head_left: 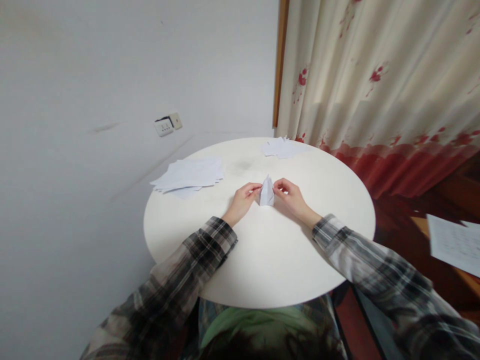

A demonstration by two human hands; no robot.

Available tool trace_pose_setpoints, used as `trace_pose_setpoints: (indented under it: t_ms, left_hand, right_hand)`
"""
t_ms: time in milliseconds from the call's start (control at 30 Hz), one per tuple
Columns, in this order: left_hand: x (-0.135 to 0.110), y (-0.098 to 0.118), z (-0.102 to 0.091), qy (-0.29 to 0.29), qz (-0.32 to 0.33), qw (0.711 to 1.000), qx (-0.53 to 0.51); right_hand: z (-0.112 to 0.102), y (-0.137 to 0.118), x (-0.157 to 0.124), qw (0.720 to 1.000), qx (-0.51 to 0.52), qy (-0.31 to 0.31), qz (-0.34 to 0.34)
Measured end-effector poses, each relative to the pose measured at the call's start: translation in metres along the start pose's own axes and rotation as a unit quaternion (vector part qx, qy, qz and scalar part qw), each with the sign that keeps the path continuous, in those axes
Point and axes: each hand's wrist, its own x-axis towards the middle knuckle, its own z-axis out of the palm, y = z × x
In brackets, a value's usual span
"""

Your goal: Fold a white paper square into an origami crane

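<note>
A small folded piece of white paper (267, 192) stands with its point up near the middle of the round white table (262, 260). My left hand (244, 200) pinches its left edge with curled fingers. My right hand (290, 196) pinches its right edge the same way. Both wrists rest on the tabletop, and both arms wear plaid sleeves.
A loose stack of white sheets (189, 175) lies at the table's far left. Folded white paper pieces (281, 147) sit at the far edge by the flowered curtain (378, 85). A wall socket (167, 124) is on the grey wall. A printed sheet (453, 244) lies on a wooden surface at right.
</note>
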Motion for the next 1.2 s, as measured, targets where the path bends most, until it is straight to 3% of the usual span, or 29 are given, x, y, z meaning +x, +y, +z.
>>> trace_pose_setpoints:
  t_ms: [300,733,933,1200]
  left_hand:
    - [0.000,-0.001,0.001,-0.002,-0.011,1.000,-0.005]
    - [0.007,-0.015,-0.002,0.095,-0.046,0.994,-0.037]
    - [0.004,-0.008,-0.001,0.078,-0.015,0.997,-0.013]
    - [-0.002,0.001,-0.001,0.003,-0.004,1.000,0.005]
  right_hand:
    - [0.001,0.002,0.000,1.000,-0.001,-0.004,-0.001]
    - [0.001,0.006,0.001,1.000,0.010,0.022,0.017]
    - [0.000,-0.001,0.000,0.999,0.038,-0.023,0.011]
    - [0.000,-0.003,-0.002,1.000,-0.016,-0.021,-0.009]
